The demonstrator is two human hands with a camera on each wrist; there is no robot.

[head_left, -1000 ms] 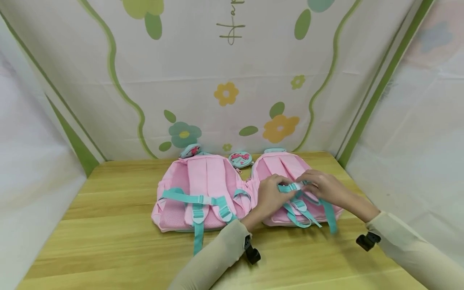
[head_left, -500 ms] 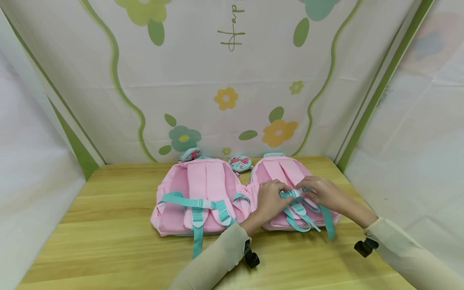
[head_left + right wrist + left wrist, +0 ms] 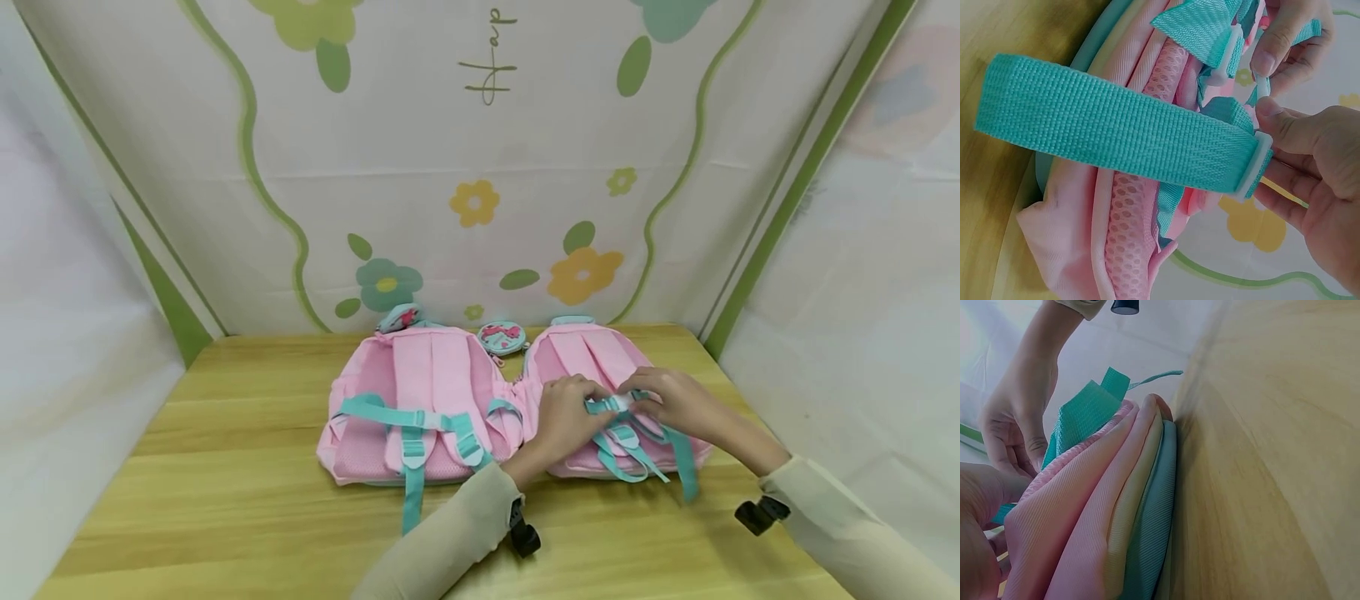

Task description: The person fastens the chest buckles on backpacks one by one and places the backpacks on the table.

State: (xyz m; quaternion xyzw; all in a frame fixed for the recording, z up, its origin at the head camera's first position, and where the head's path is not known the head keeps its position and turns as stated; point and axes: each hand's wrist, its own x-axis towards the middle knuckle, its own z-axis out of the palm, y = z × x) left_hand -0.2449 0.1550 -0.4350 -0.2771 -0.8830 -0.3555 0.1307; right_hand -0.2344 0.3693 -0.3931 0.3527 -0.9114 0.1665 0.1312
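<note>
Two pink backpacks lie side by side with their shoulder straps upward. Over the right backpack (image 3: 573, 354), my left hand (image 3: 561, 417) pinches one end of a teal chest strap (image 3: 598, 407). My right hand (image 3: 678, 404) pinches the other end, at the white buckle (image 3: 622, 402). In the right wrist view, the thumbs of the left hand (image 3: 1291, 47) and the right hand (image 3: 1322, 165) meet at the white buckle (image 3: 1262, 86), whose middle the fingers partly hide. A long teal strap end (image 3: 1116, 125) hangs from a white slider (image 3: 1254, 165) by the right fingers.
On the left backpack (image 3: 412, 367), a teal chest strap (image 3: 390, 414) runs across with its buckle joined. A round teal pouch (image 3: 502, 337) lies between the bags at the back. The wooden table (image 3: 247, 467) meets a flower-print cloth backdrop (image 3: 420, 200).
Both hands stay at the buckle and have sunk slightly toward the right backpack. The head view has shifted a little; the left backpack lies as before.
</note>
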